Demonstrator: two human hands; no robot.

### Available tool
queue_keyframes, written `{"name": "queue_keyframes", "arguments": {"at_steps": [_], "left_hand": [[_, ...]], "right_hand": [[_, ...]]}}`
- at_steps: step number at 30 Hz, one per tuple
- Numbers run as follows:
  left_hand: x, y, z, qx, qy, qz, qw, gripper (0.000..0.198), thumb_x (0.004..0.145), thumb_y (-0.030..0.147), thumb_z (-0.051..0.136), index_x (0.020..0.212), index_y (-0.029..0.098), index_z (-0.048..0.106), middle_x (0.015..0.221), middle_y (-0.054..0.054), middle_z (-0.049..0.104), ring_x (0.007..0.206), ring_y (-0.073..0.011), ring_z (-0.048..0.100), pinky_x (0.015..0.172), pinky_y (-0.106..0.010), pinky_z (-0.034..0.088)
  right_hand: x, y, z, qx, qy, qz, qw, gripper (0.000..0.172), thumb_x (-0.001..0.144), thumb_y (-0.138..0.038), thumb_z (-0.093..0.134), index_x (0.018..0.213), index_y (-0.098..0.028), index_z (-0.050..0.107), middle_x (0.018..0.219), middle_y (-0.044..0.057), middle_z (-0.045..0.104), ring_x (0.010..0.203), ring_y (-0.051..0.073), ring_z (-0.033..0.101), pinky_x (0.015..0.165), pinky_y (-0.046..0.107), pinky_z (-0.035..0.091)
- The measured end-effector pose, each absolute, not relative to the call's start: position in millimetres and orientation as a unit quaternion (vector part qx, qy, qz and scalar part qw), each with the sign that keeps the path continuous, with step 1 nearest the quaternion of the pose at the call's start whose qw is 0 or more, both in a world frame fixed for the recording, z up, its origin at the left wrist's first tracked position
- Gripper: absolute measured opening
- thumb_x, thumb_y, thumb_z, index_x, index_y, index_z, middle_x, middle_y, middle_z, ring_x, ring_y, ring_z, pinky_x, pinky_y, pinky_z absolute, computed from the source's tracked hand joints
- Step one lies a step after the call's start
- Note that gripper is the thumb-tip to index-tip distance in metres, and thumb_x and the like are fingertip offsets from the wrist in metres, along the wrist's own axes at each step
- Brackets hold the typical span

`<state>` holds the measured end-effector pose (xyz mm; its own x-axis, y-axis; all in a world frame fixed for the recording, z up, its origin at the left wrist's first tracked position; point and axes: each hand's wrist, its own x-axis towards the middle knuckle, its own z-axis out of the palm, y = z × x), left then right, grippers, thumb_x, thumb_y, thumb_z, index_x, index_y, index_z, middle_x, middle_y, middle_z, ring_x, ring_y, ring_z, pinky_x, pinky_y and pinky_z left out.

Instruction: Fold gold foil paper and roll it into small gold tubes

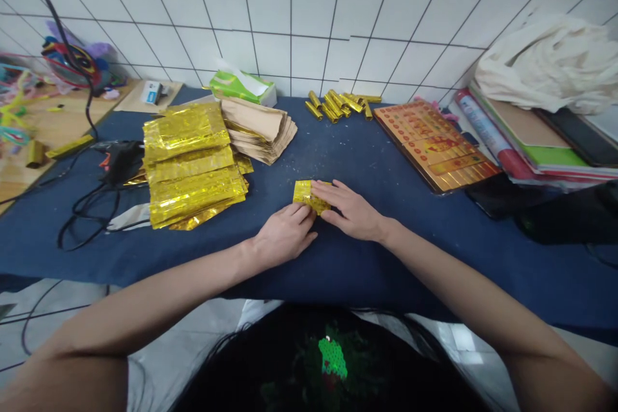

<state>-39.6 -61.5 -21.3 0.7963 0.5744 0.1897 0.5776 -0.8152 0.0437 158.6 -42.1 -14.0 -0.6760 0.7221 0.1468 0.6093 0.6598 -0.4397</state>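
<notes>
A small piece of gold foil paper (302,190) lies on the blue cloth in front of me, partly hidden under my fingers. My left hand (286,233) is closed at its near edge, fingers curled against it. Over its right part rests my right hand (351,209), with the fingers stretched out flat. To the left is a stack of gold foil sheets (193,167), beside a pile of brown paper sheets (258,129). Several rolled gold paper tubes (333,105) lie near the wall.
A green tissue pack (241,85) stands by the tiled wall. On the right are an orange printed packet (434,145), a stack of books (535,141) and a white cloth (550,64). Black cables (91,206) lie at left, near a wooden board (62,122) with craft items.
</notes>
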Motion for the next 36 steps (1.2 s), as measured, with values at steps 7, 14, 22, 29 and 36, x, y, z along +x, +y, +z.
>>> {"name": "queue_keyframes", "arguments": {"at_steps": [7,14,22,29,36], "left_hand": [[-40,-63,-19,-0.95,-0.299,-0.082,-0.02,0.033,0.086,0.035,0.044,0.101,0.009,0.057,0.103,-0.011,0.055,0.105,-0.0234,0.047,0.096,-0.034,0.04],[-41,-64,-15,-0.949,-0.306,-0.073,-0.023,0.041,0.087,0.037,0.041,0.114,0.008,0.05,0.107,-0.011,0.055,0.107,-0.0233,0.046,0.096,-0.034,0.04],[-39,-59,-10,-0.949,-0.308,-0.064,-0.035,0.037,0.086,0.035,0.044,0.109,0.009,0.055,0.101,-0.009,0.056,0.098,-0.0226,0.049,0.091,-0.034,0.044],[-41,-50,-10,-0.945,-0.309,-0.084,-0.064,0.028,0.084,0.028,0.048,0.106,0.013,0.057,0.1,-0.008,0.057,0.098,-0.0209,0.048,0.09,-0.033,0.044],[-38,-45,-20,-0.922,-0.35,-0.144,-0.084,0.016,0.083,0.019,0.05,0.095,0.016,0.061,0.091,-0.006,0.057,0.089,-0.0187,0.05,0.081,-0.033,0.048]], "right_hand": [[146,-27,-25,-0.36,-0.92,0.148,0.049,0.069,0.087,-0.058,0.023,0.14,-0.013,0.024,0.147,0.013,0.019,0.136,0.026,0.015,0.106,0.056,0.008],[156,-5,-20,-0.443,-0.851,0.218,0.179,0.048,0.091,-0.042,0.029,0.131,-0.018,0.042,0.139,0.012,0.04,0.13,0.024,0.033,0.104,0.051,0.022],[158,-51,-10,-0.385,-0.908,0.042,0.159,0.013,0.082,-0.022,0.053,0.085,-0.015,0.064,0.09,0.01,0.061,0.087,0.021,0.052,0.078,0.036,0.044],[154,-54,-28,-0.364,-0.913,-0.051,0.179,0.023,0.086,-0.013,0.041,0.076,-0.014,0.061,0.08,0.008,0.059,0.077,0.018,0.046,0.07,0.031,0.04],[152,-59,-34,-0.401,-0.893,-0.052,0.197,0.024,0.087,-0.015,0.04,0.074,-0.015,0.06,0.074,0.008,0.056,0.071,0.018,0.043,0.066,0.031,0.037]]}}
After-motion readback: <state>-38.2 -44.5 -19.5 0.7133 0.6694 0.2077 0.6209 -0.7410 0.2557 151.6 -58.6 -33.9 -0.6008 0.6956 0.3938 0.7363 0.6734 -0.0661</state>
